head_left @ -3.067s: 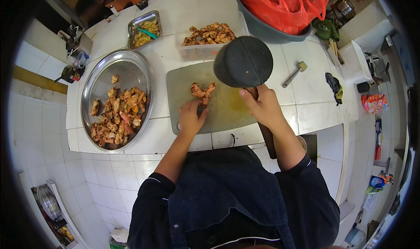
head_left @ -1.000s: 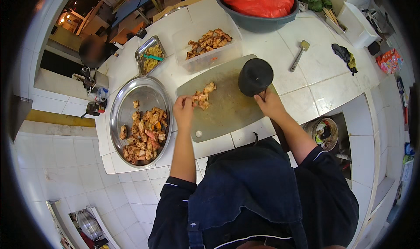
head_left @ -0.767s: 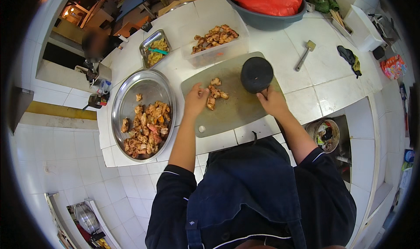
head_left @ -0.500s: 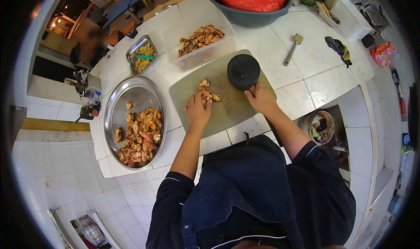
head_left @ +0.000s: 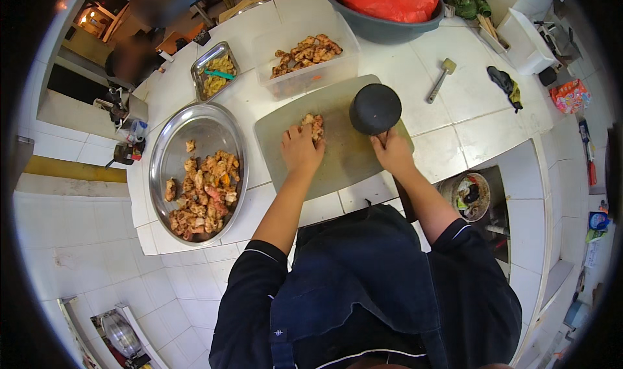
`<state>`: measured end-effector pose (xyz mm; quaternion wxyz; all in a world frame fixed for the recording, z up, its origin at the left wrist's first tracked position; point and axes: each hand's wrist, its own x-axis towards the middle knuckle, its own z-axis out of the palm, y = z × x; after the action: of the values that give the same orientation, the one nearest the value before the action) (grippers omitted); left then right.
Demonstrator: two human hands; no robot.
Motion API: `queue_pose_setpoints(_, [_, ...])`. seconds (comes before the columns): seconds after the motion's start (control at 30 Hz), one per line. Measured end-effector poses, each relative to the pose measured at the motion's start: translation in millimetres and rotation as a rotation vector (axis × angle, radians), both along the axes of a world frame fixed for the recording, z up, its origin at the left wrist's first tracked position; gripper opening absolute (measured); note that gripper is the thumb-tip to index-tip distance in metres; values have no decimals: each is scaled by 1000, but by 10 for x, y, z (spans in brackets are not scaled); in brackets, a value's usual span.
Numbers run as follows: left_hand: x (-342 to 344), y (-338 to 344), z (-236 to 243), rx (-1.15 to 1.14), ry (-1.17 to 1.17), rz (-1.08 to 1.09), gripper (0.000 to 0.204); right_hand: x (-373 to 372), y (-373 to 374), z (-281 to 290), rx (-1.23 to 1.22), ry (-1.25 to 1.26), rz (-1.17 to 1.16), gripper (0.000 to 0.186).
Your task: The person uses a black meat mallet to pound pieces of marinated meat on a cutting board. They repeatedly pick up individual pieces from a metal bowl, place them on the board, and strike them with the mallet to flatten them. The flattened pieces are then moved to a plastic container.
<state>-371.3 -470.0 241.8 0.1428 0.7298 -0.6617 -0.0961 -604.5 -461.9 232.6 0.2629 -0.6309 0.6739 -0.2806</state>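
Left hand: I see the left hand palm down, fingers slightly bent and a little apart, fingertips at the near side of the meat piece; the fingers hide the contact, so I cannot tell whether they pinch or merely rest.
Meat piece: the browned meat piece lies on the grey-green board, toward its far left part, partly covered by the fingers.
Right hand: the right hand is closed around the dark handle, just below the head of the black mallet.
Mallet: its round head appears over the right part of the board, apart from the meat; I cannot tell whether it touches the surface.
Good practice: I judge that the step in hand, steadying the piece, is best done with it lying flat and well within the board, and the fingers drawn clear before any blow.
Grip: in my judgement, a hold so near the head favours short, controlled strokes over force.
Surroundings: on the white-tiled bench I note an oval metal tray of meat pieces at left and a clear plastic box of more beyond the board.
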Motion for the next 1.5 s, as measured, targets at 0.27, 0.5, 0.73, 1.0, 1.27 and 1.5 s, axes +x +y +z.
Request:
queue_pose_setpoints(0.27, [296, 14, -141, -98, 255, -419, 56, -24, -38, 80, 117, -138, 29, 44])
queue_pose_setpoints(0.5, [412, 868, -233, -209, 283, -154, 62, 71, -74, 502, 298, -247, 10, 47])
queue_pose_setpoints(0.73, [491, 1372, -480, -311, 187, -49, 57, 499, 107, 979, 37, -176, 185, 45])
queue_pose_setpoints(1.0, [475, 1319, -489, -335, 145, -43, 53, 650, -133, 607, 166, -21, 306, 45])
queue_pose_setpoints(1.27, [491, 1344, -520, -350, 166, -46, 49, 646, -61, 1333, -60, -177, 307, 40])
queue_pose_setpoints(1.5, [446, 1325, -447, -337, 149, -45, 49, 914, -242, 762, -27, 89, 309, 44])
